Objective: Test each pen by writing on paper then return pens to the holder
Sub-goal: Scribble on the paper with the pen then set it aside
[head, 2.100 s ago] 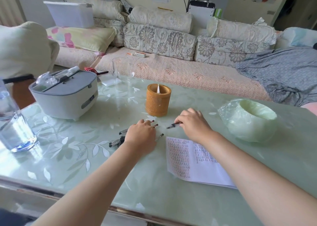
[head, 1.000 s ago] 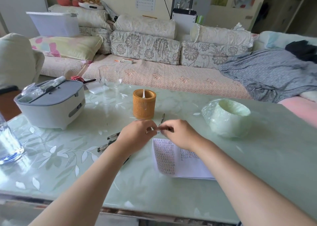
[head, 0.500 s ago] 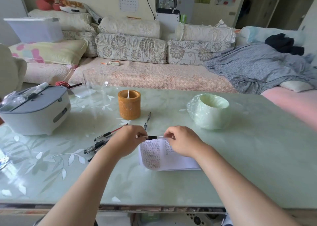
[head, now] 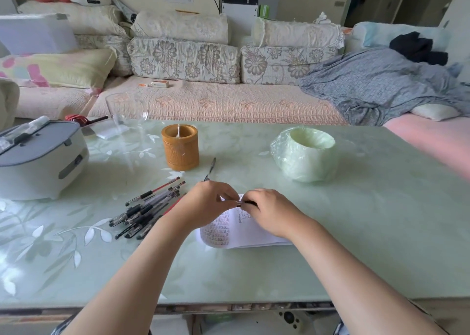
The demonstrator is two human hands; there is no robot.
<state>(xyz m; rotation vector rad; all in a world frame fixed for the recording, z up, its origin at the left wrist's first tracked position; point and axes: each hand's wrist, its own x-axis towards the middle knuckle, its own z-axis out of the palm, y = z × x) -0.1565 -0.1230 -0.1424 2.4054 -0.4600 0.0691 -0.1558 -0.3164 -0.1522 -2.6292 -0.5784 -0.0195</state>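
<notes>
The left hand (head: 203,203) and right hand (head: 270,213) pinch one pen (head: 239,202) between curled fingers just above the paper (head: 236,233) (probably uncapping it), so testing looks barely begun, with the pile of pens (head: 150,207) waiting beside the nearly empty holder (head: 180,147).

Glossy glass table (head: 381,233), seemingly woven matt holder (head: 180,147), printed paper (head: 229,235).

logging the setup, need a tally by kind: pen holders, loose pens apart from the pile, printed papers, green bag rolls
pen holder: 1
loose pens apart from the pile: 2, held pen, lone pen
printed paper: 1
green bag roll: 1
total: 5
</notes>
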